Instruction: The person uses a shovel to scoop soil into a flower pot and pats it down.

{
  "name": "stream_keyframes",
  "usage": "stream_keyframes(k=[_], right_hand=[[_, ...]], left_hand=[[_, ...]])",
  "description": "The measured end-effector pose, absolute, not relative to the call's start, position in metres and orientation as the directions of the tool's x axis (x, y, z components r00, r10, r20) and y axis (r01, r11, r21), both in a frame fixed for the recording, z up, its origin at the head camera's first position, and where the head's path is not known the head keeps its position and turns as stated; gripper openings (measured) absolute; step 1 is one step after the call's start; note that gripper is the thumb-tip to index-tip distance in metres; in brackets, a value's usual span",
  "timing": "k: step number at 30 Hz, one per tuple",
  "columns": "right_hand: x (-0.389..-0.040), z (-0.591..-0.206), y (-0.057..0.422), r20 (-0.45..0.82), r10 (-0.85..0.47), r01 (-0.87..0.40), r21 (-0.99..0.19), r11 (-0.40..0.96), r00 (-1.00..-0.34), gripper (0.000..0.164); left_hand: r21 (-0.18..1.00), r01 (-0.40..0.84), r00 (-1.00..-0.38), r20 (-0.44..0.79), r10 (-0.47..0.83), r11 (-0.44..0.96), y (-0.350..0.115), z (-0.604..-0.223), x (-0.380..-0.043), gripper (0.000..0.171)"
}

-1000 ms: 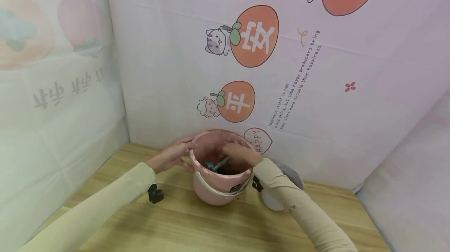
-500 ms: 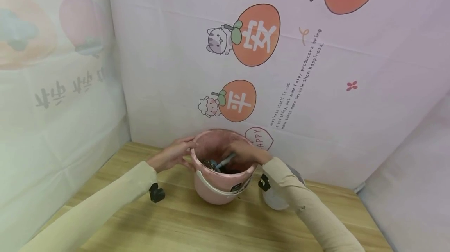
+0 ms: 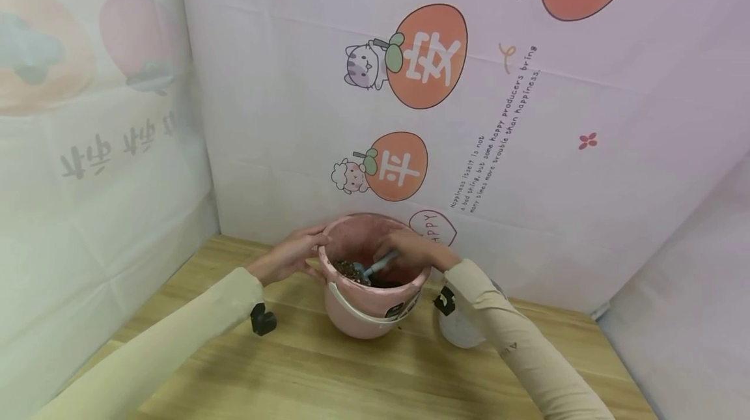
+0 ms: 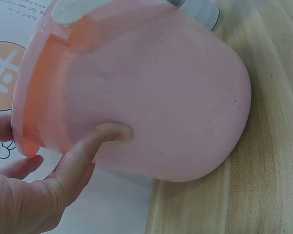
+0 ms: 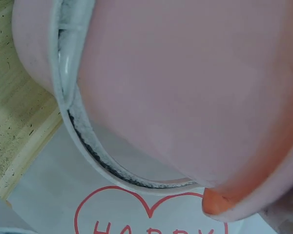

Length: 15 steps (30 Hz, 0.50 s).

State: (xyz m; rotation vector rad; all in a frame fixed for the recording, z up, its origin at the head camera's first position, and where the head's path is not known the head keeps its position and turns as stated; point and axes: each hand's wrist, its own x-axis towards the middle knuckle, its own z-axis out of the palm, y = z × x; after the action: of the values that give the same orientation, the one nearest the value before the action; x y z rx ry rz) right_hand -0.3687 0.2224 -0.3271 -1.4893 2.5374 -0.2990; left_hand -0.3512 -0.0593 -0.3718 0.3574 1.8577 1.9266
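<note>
A pink bucket (image 3: 351,316) with a white handle (image 3: 360,313) stands on the wooden table, its inside smeared and partly filled with dark soil (image 3: 346,269). My left hand (image 3: 290,256) grips the bucket's left rim; in the left wrist view, one finger (image 4: 115,130) presses on the outer wall (image 4: 176,92). Reaching inside, my right hand (image 3: 407,249) holds a small blue trowel (image 3: 382,264) by its handle. Soil lies against the trowel's head, which is partly hidden. In the right wrist view, the bucket's wall (image 5: 185,87) covers most of the right hand.
A whitish-grey pot (image 3: 463,329) stands right of the bucket, partly behind my right sleeve. Behind the bucket rises a white printed sheet (image 3: 293,114), with another sheet at the left (image 3: 129,211). Crumbs of soil lie on the table (image 5: 19,126) in the right wrist view.
My right hand has shifted slightly to the right, drawing the trowel's handle up. More soil shows at the bucket's left inside. The left hand keeps its grip on the rim.
</note>
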Motion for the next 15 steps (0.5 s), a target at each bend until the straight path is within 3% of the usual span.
stream_keyframes(k=[4, 15], right_hand=[[-0.366, -0.321, 0.223, -0.082, -0.854, -0.821, -0.243, 0.516, -0.513, 0.013], [-0.362, -0.314, 0.226, -0.076, -0.861, -0.829, -0.239, 0.506, -0.503, 0.017]], left_hand=[[0.992, -0.129, -0.870, -0.111, 0.480, -0.004, -0.060, -0.372, -0.352, 0.064], [0.992, -0.126, -0.874, -0.110, 0.473, -0.003, -0.059, -0.373, -0.352, 0.063]])
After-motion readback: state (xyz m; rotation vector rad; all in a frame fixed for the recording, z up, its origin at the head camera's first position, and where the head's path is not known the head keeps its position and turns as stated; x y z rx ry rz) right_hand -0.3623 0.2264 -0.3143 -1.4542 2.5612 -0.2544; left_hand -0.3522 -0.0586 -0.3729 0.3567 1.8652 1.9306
